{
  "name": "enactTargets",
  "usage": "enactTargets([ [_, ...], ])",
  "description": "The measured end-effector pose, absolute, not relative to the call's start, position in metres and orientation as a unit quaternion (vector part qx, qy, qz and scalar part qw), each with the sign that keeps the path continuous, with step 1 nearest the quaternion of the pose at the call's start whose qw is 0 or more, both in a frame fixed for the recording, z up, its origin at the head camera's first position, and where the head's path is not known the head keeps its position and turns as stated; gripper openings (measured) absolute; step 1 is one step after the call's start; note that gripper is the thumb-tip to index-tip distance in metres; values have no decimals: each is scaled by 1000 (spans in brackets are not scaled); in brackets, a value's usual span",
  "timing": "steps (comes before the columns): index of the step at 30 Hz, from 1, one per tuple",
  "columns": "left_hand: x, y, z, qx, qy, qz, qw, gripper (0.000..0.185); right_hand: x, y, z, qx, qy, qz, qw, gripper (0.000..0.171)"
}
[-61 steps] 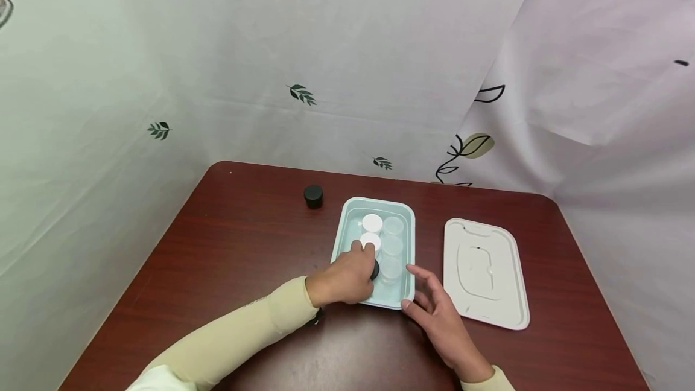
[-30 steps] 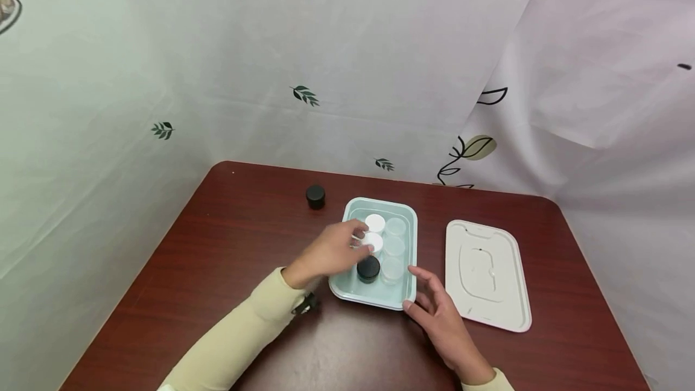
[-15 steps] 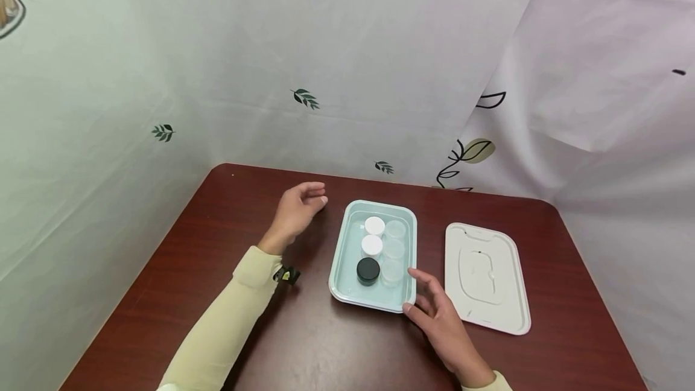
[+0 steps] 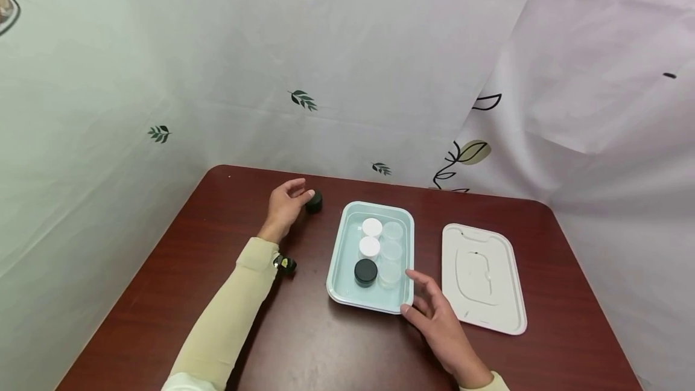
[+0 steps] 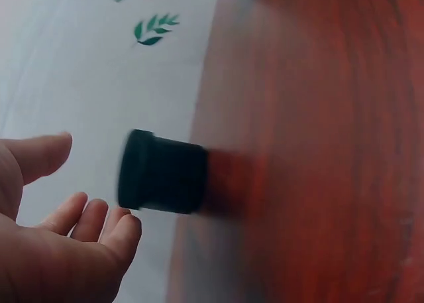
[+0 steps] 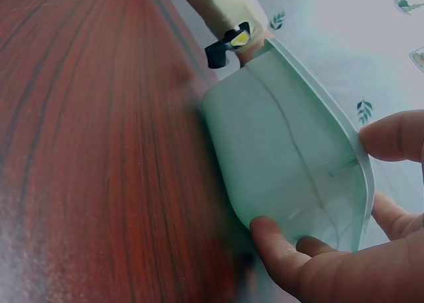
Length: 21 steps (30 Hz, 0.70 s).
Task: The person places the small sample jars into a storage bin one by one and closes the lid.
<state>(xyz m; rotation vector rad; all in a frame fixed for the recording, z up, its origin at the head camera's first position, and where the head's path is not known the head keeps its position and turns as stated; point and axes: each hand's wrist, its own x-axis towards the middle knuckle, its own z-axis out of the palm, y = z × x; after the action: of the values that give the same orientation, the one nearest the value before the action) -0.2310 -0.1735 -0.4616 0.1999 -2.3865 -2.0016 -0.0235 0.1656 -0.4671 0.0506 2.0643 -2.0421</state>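
Observation:
At the back of the table, my left hand (image 4: 288, 207) is beside a small black lidded jar (image 4: 314, 202). In the left wrist view, the thumb and loosely bent fingers (image 5: 126, 237) are spread near the jar (image 5: 164, 174) without closing round it. My right hand (image 4: 440, 321) holds the near right corner of a pale blue tray (image 4: 339, 270); the right wrist view has fingertips (image 6: 265, 233) against its outer wall and the thumb at its rim. Inside the tray are a black jar (image 4: 366, 272), two white-lidded jars (image 4: 370, 247) and a column of clear-lidded jars (image 4: 391, 250).
A white lid (image 4: 483, 279) lies flat on the table, right of the tray. The dark red wooden table (image 4: 304, 343) ends at a hanging patterned cloth (image 4: 347, 77) behind. A small dark device (image 4: 285, 264) is strapped to my left wrist.
My left hand has let go of the black jar in the tray, left the tray and moved back and left to the jar on the table. My right hand has stayed at the tray corner.

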Motion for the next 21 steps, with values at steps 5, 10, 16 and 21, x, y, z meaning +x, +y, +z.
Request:
enactTargets([
  [5, -233, -174, -474, 63, -762, -644, -36, 62, -23, 165, -467, 21, 704, -699, 120, 62],
  [10, -233, -175, -478, 60, -768, -636, -55, 66, -23, 165, -467, 23, 705, -699, 119, 63],
  [16, -234, -174, -480, 54, -776, -626, -60, 63, -24, 165, -466, 25, 707, -697, 117, 63],
  [21, -233, -174, -480, 60, -776, -625, -60, 60, -23, 165, -466, 26, 706, -697, 119, 63],
])
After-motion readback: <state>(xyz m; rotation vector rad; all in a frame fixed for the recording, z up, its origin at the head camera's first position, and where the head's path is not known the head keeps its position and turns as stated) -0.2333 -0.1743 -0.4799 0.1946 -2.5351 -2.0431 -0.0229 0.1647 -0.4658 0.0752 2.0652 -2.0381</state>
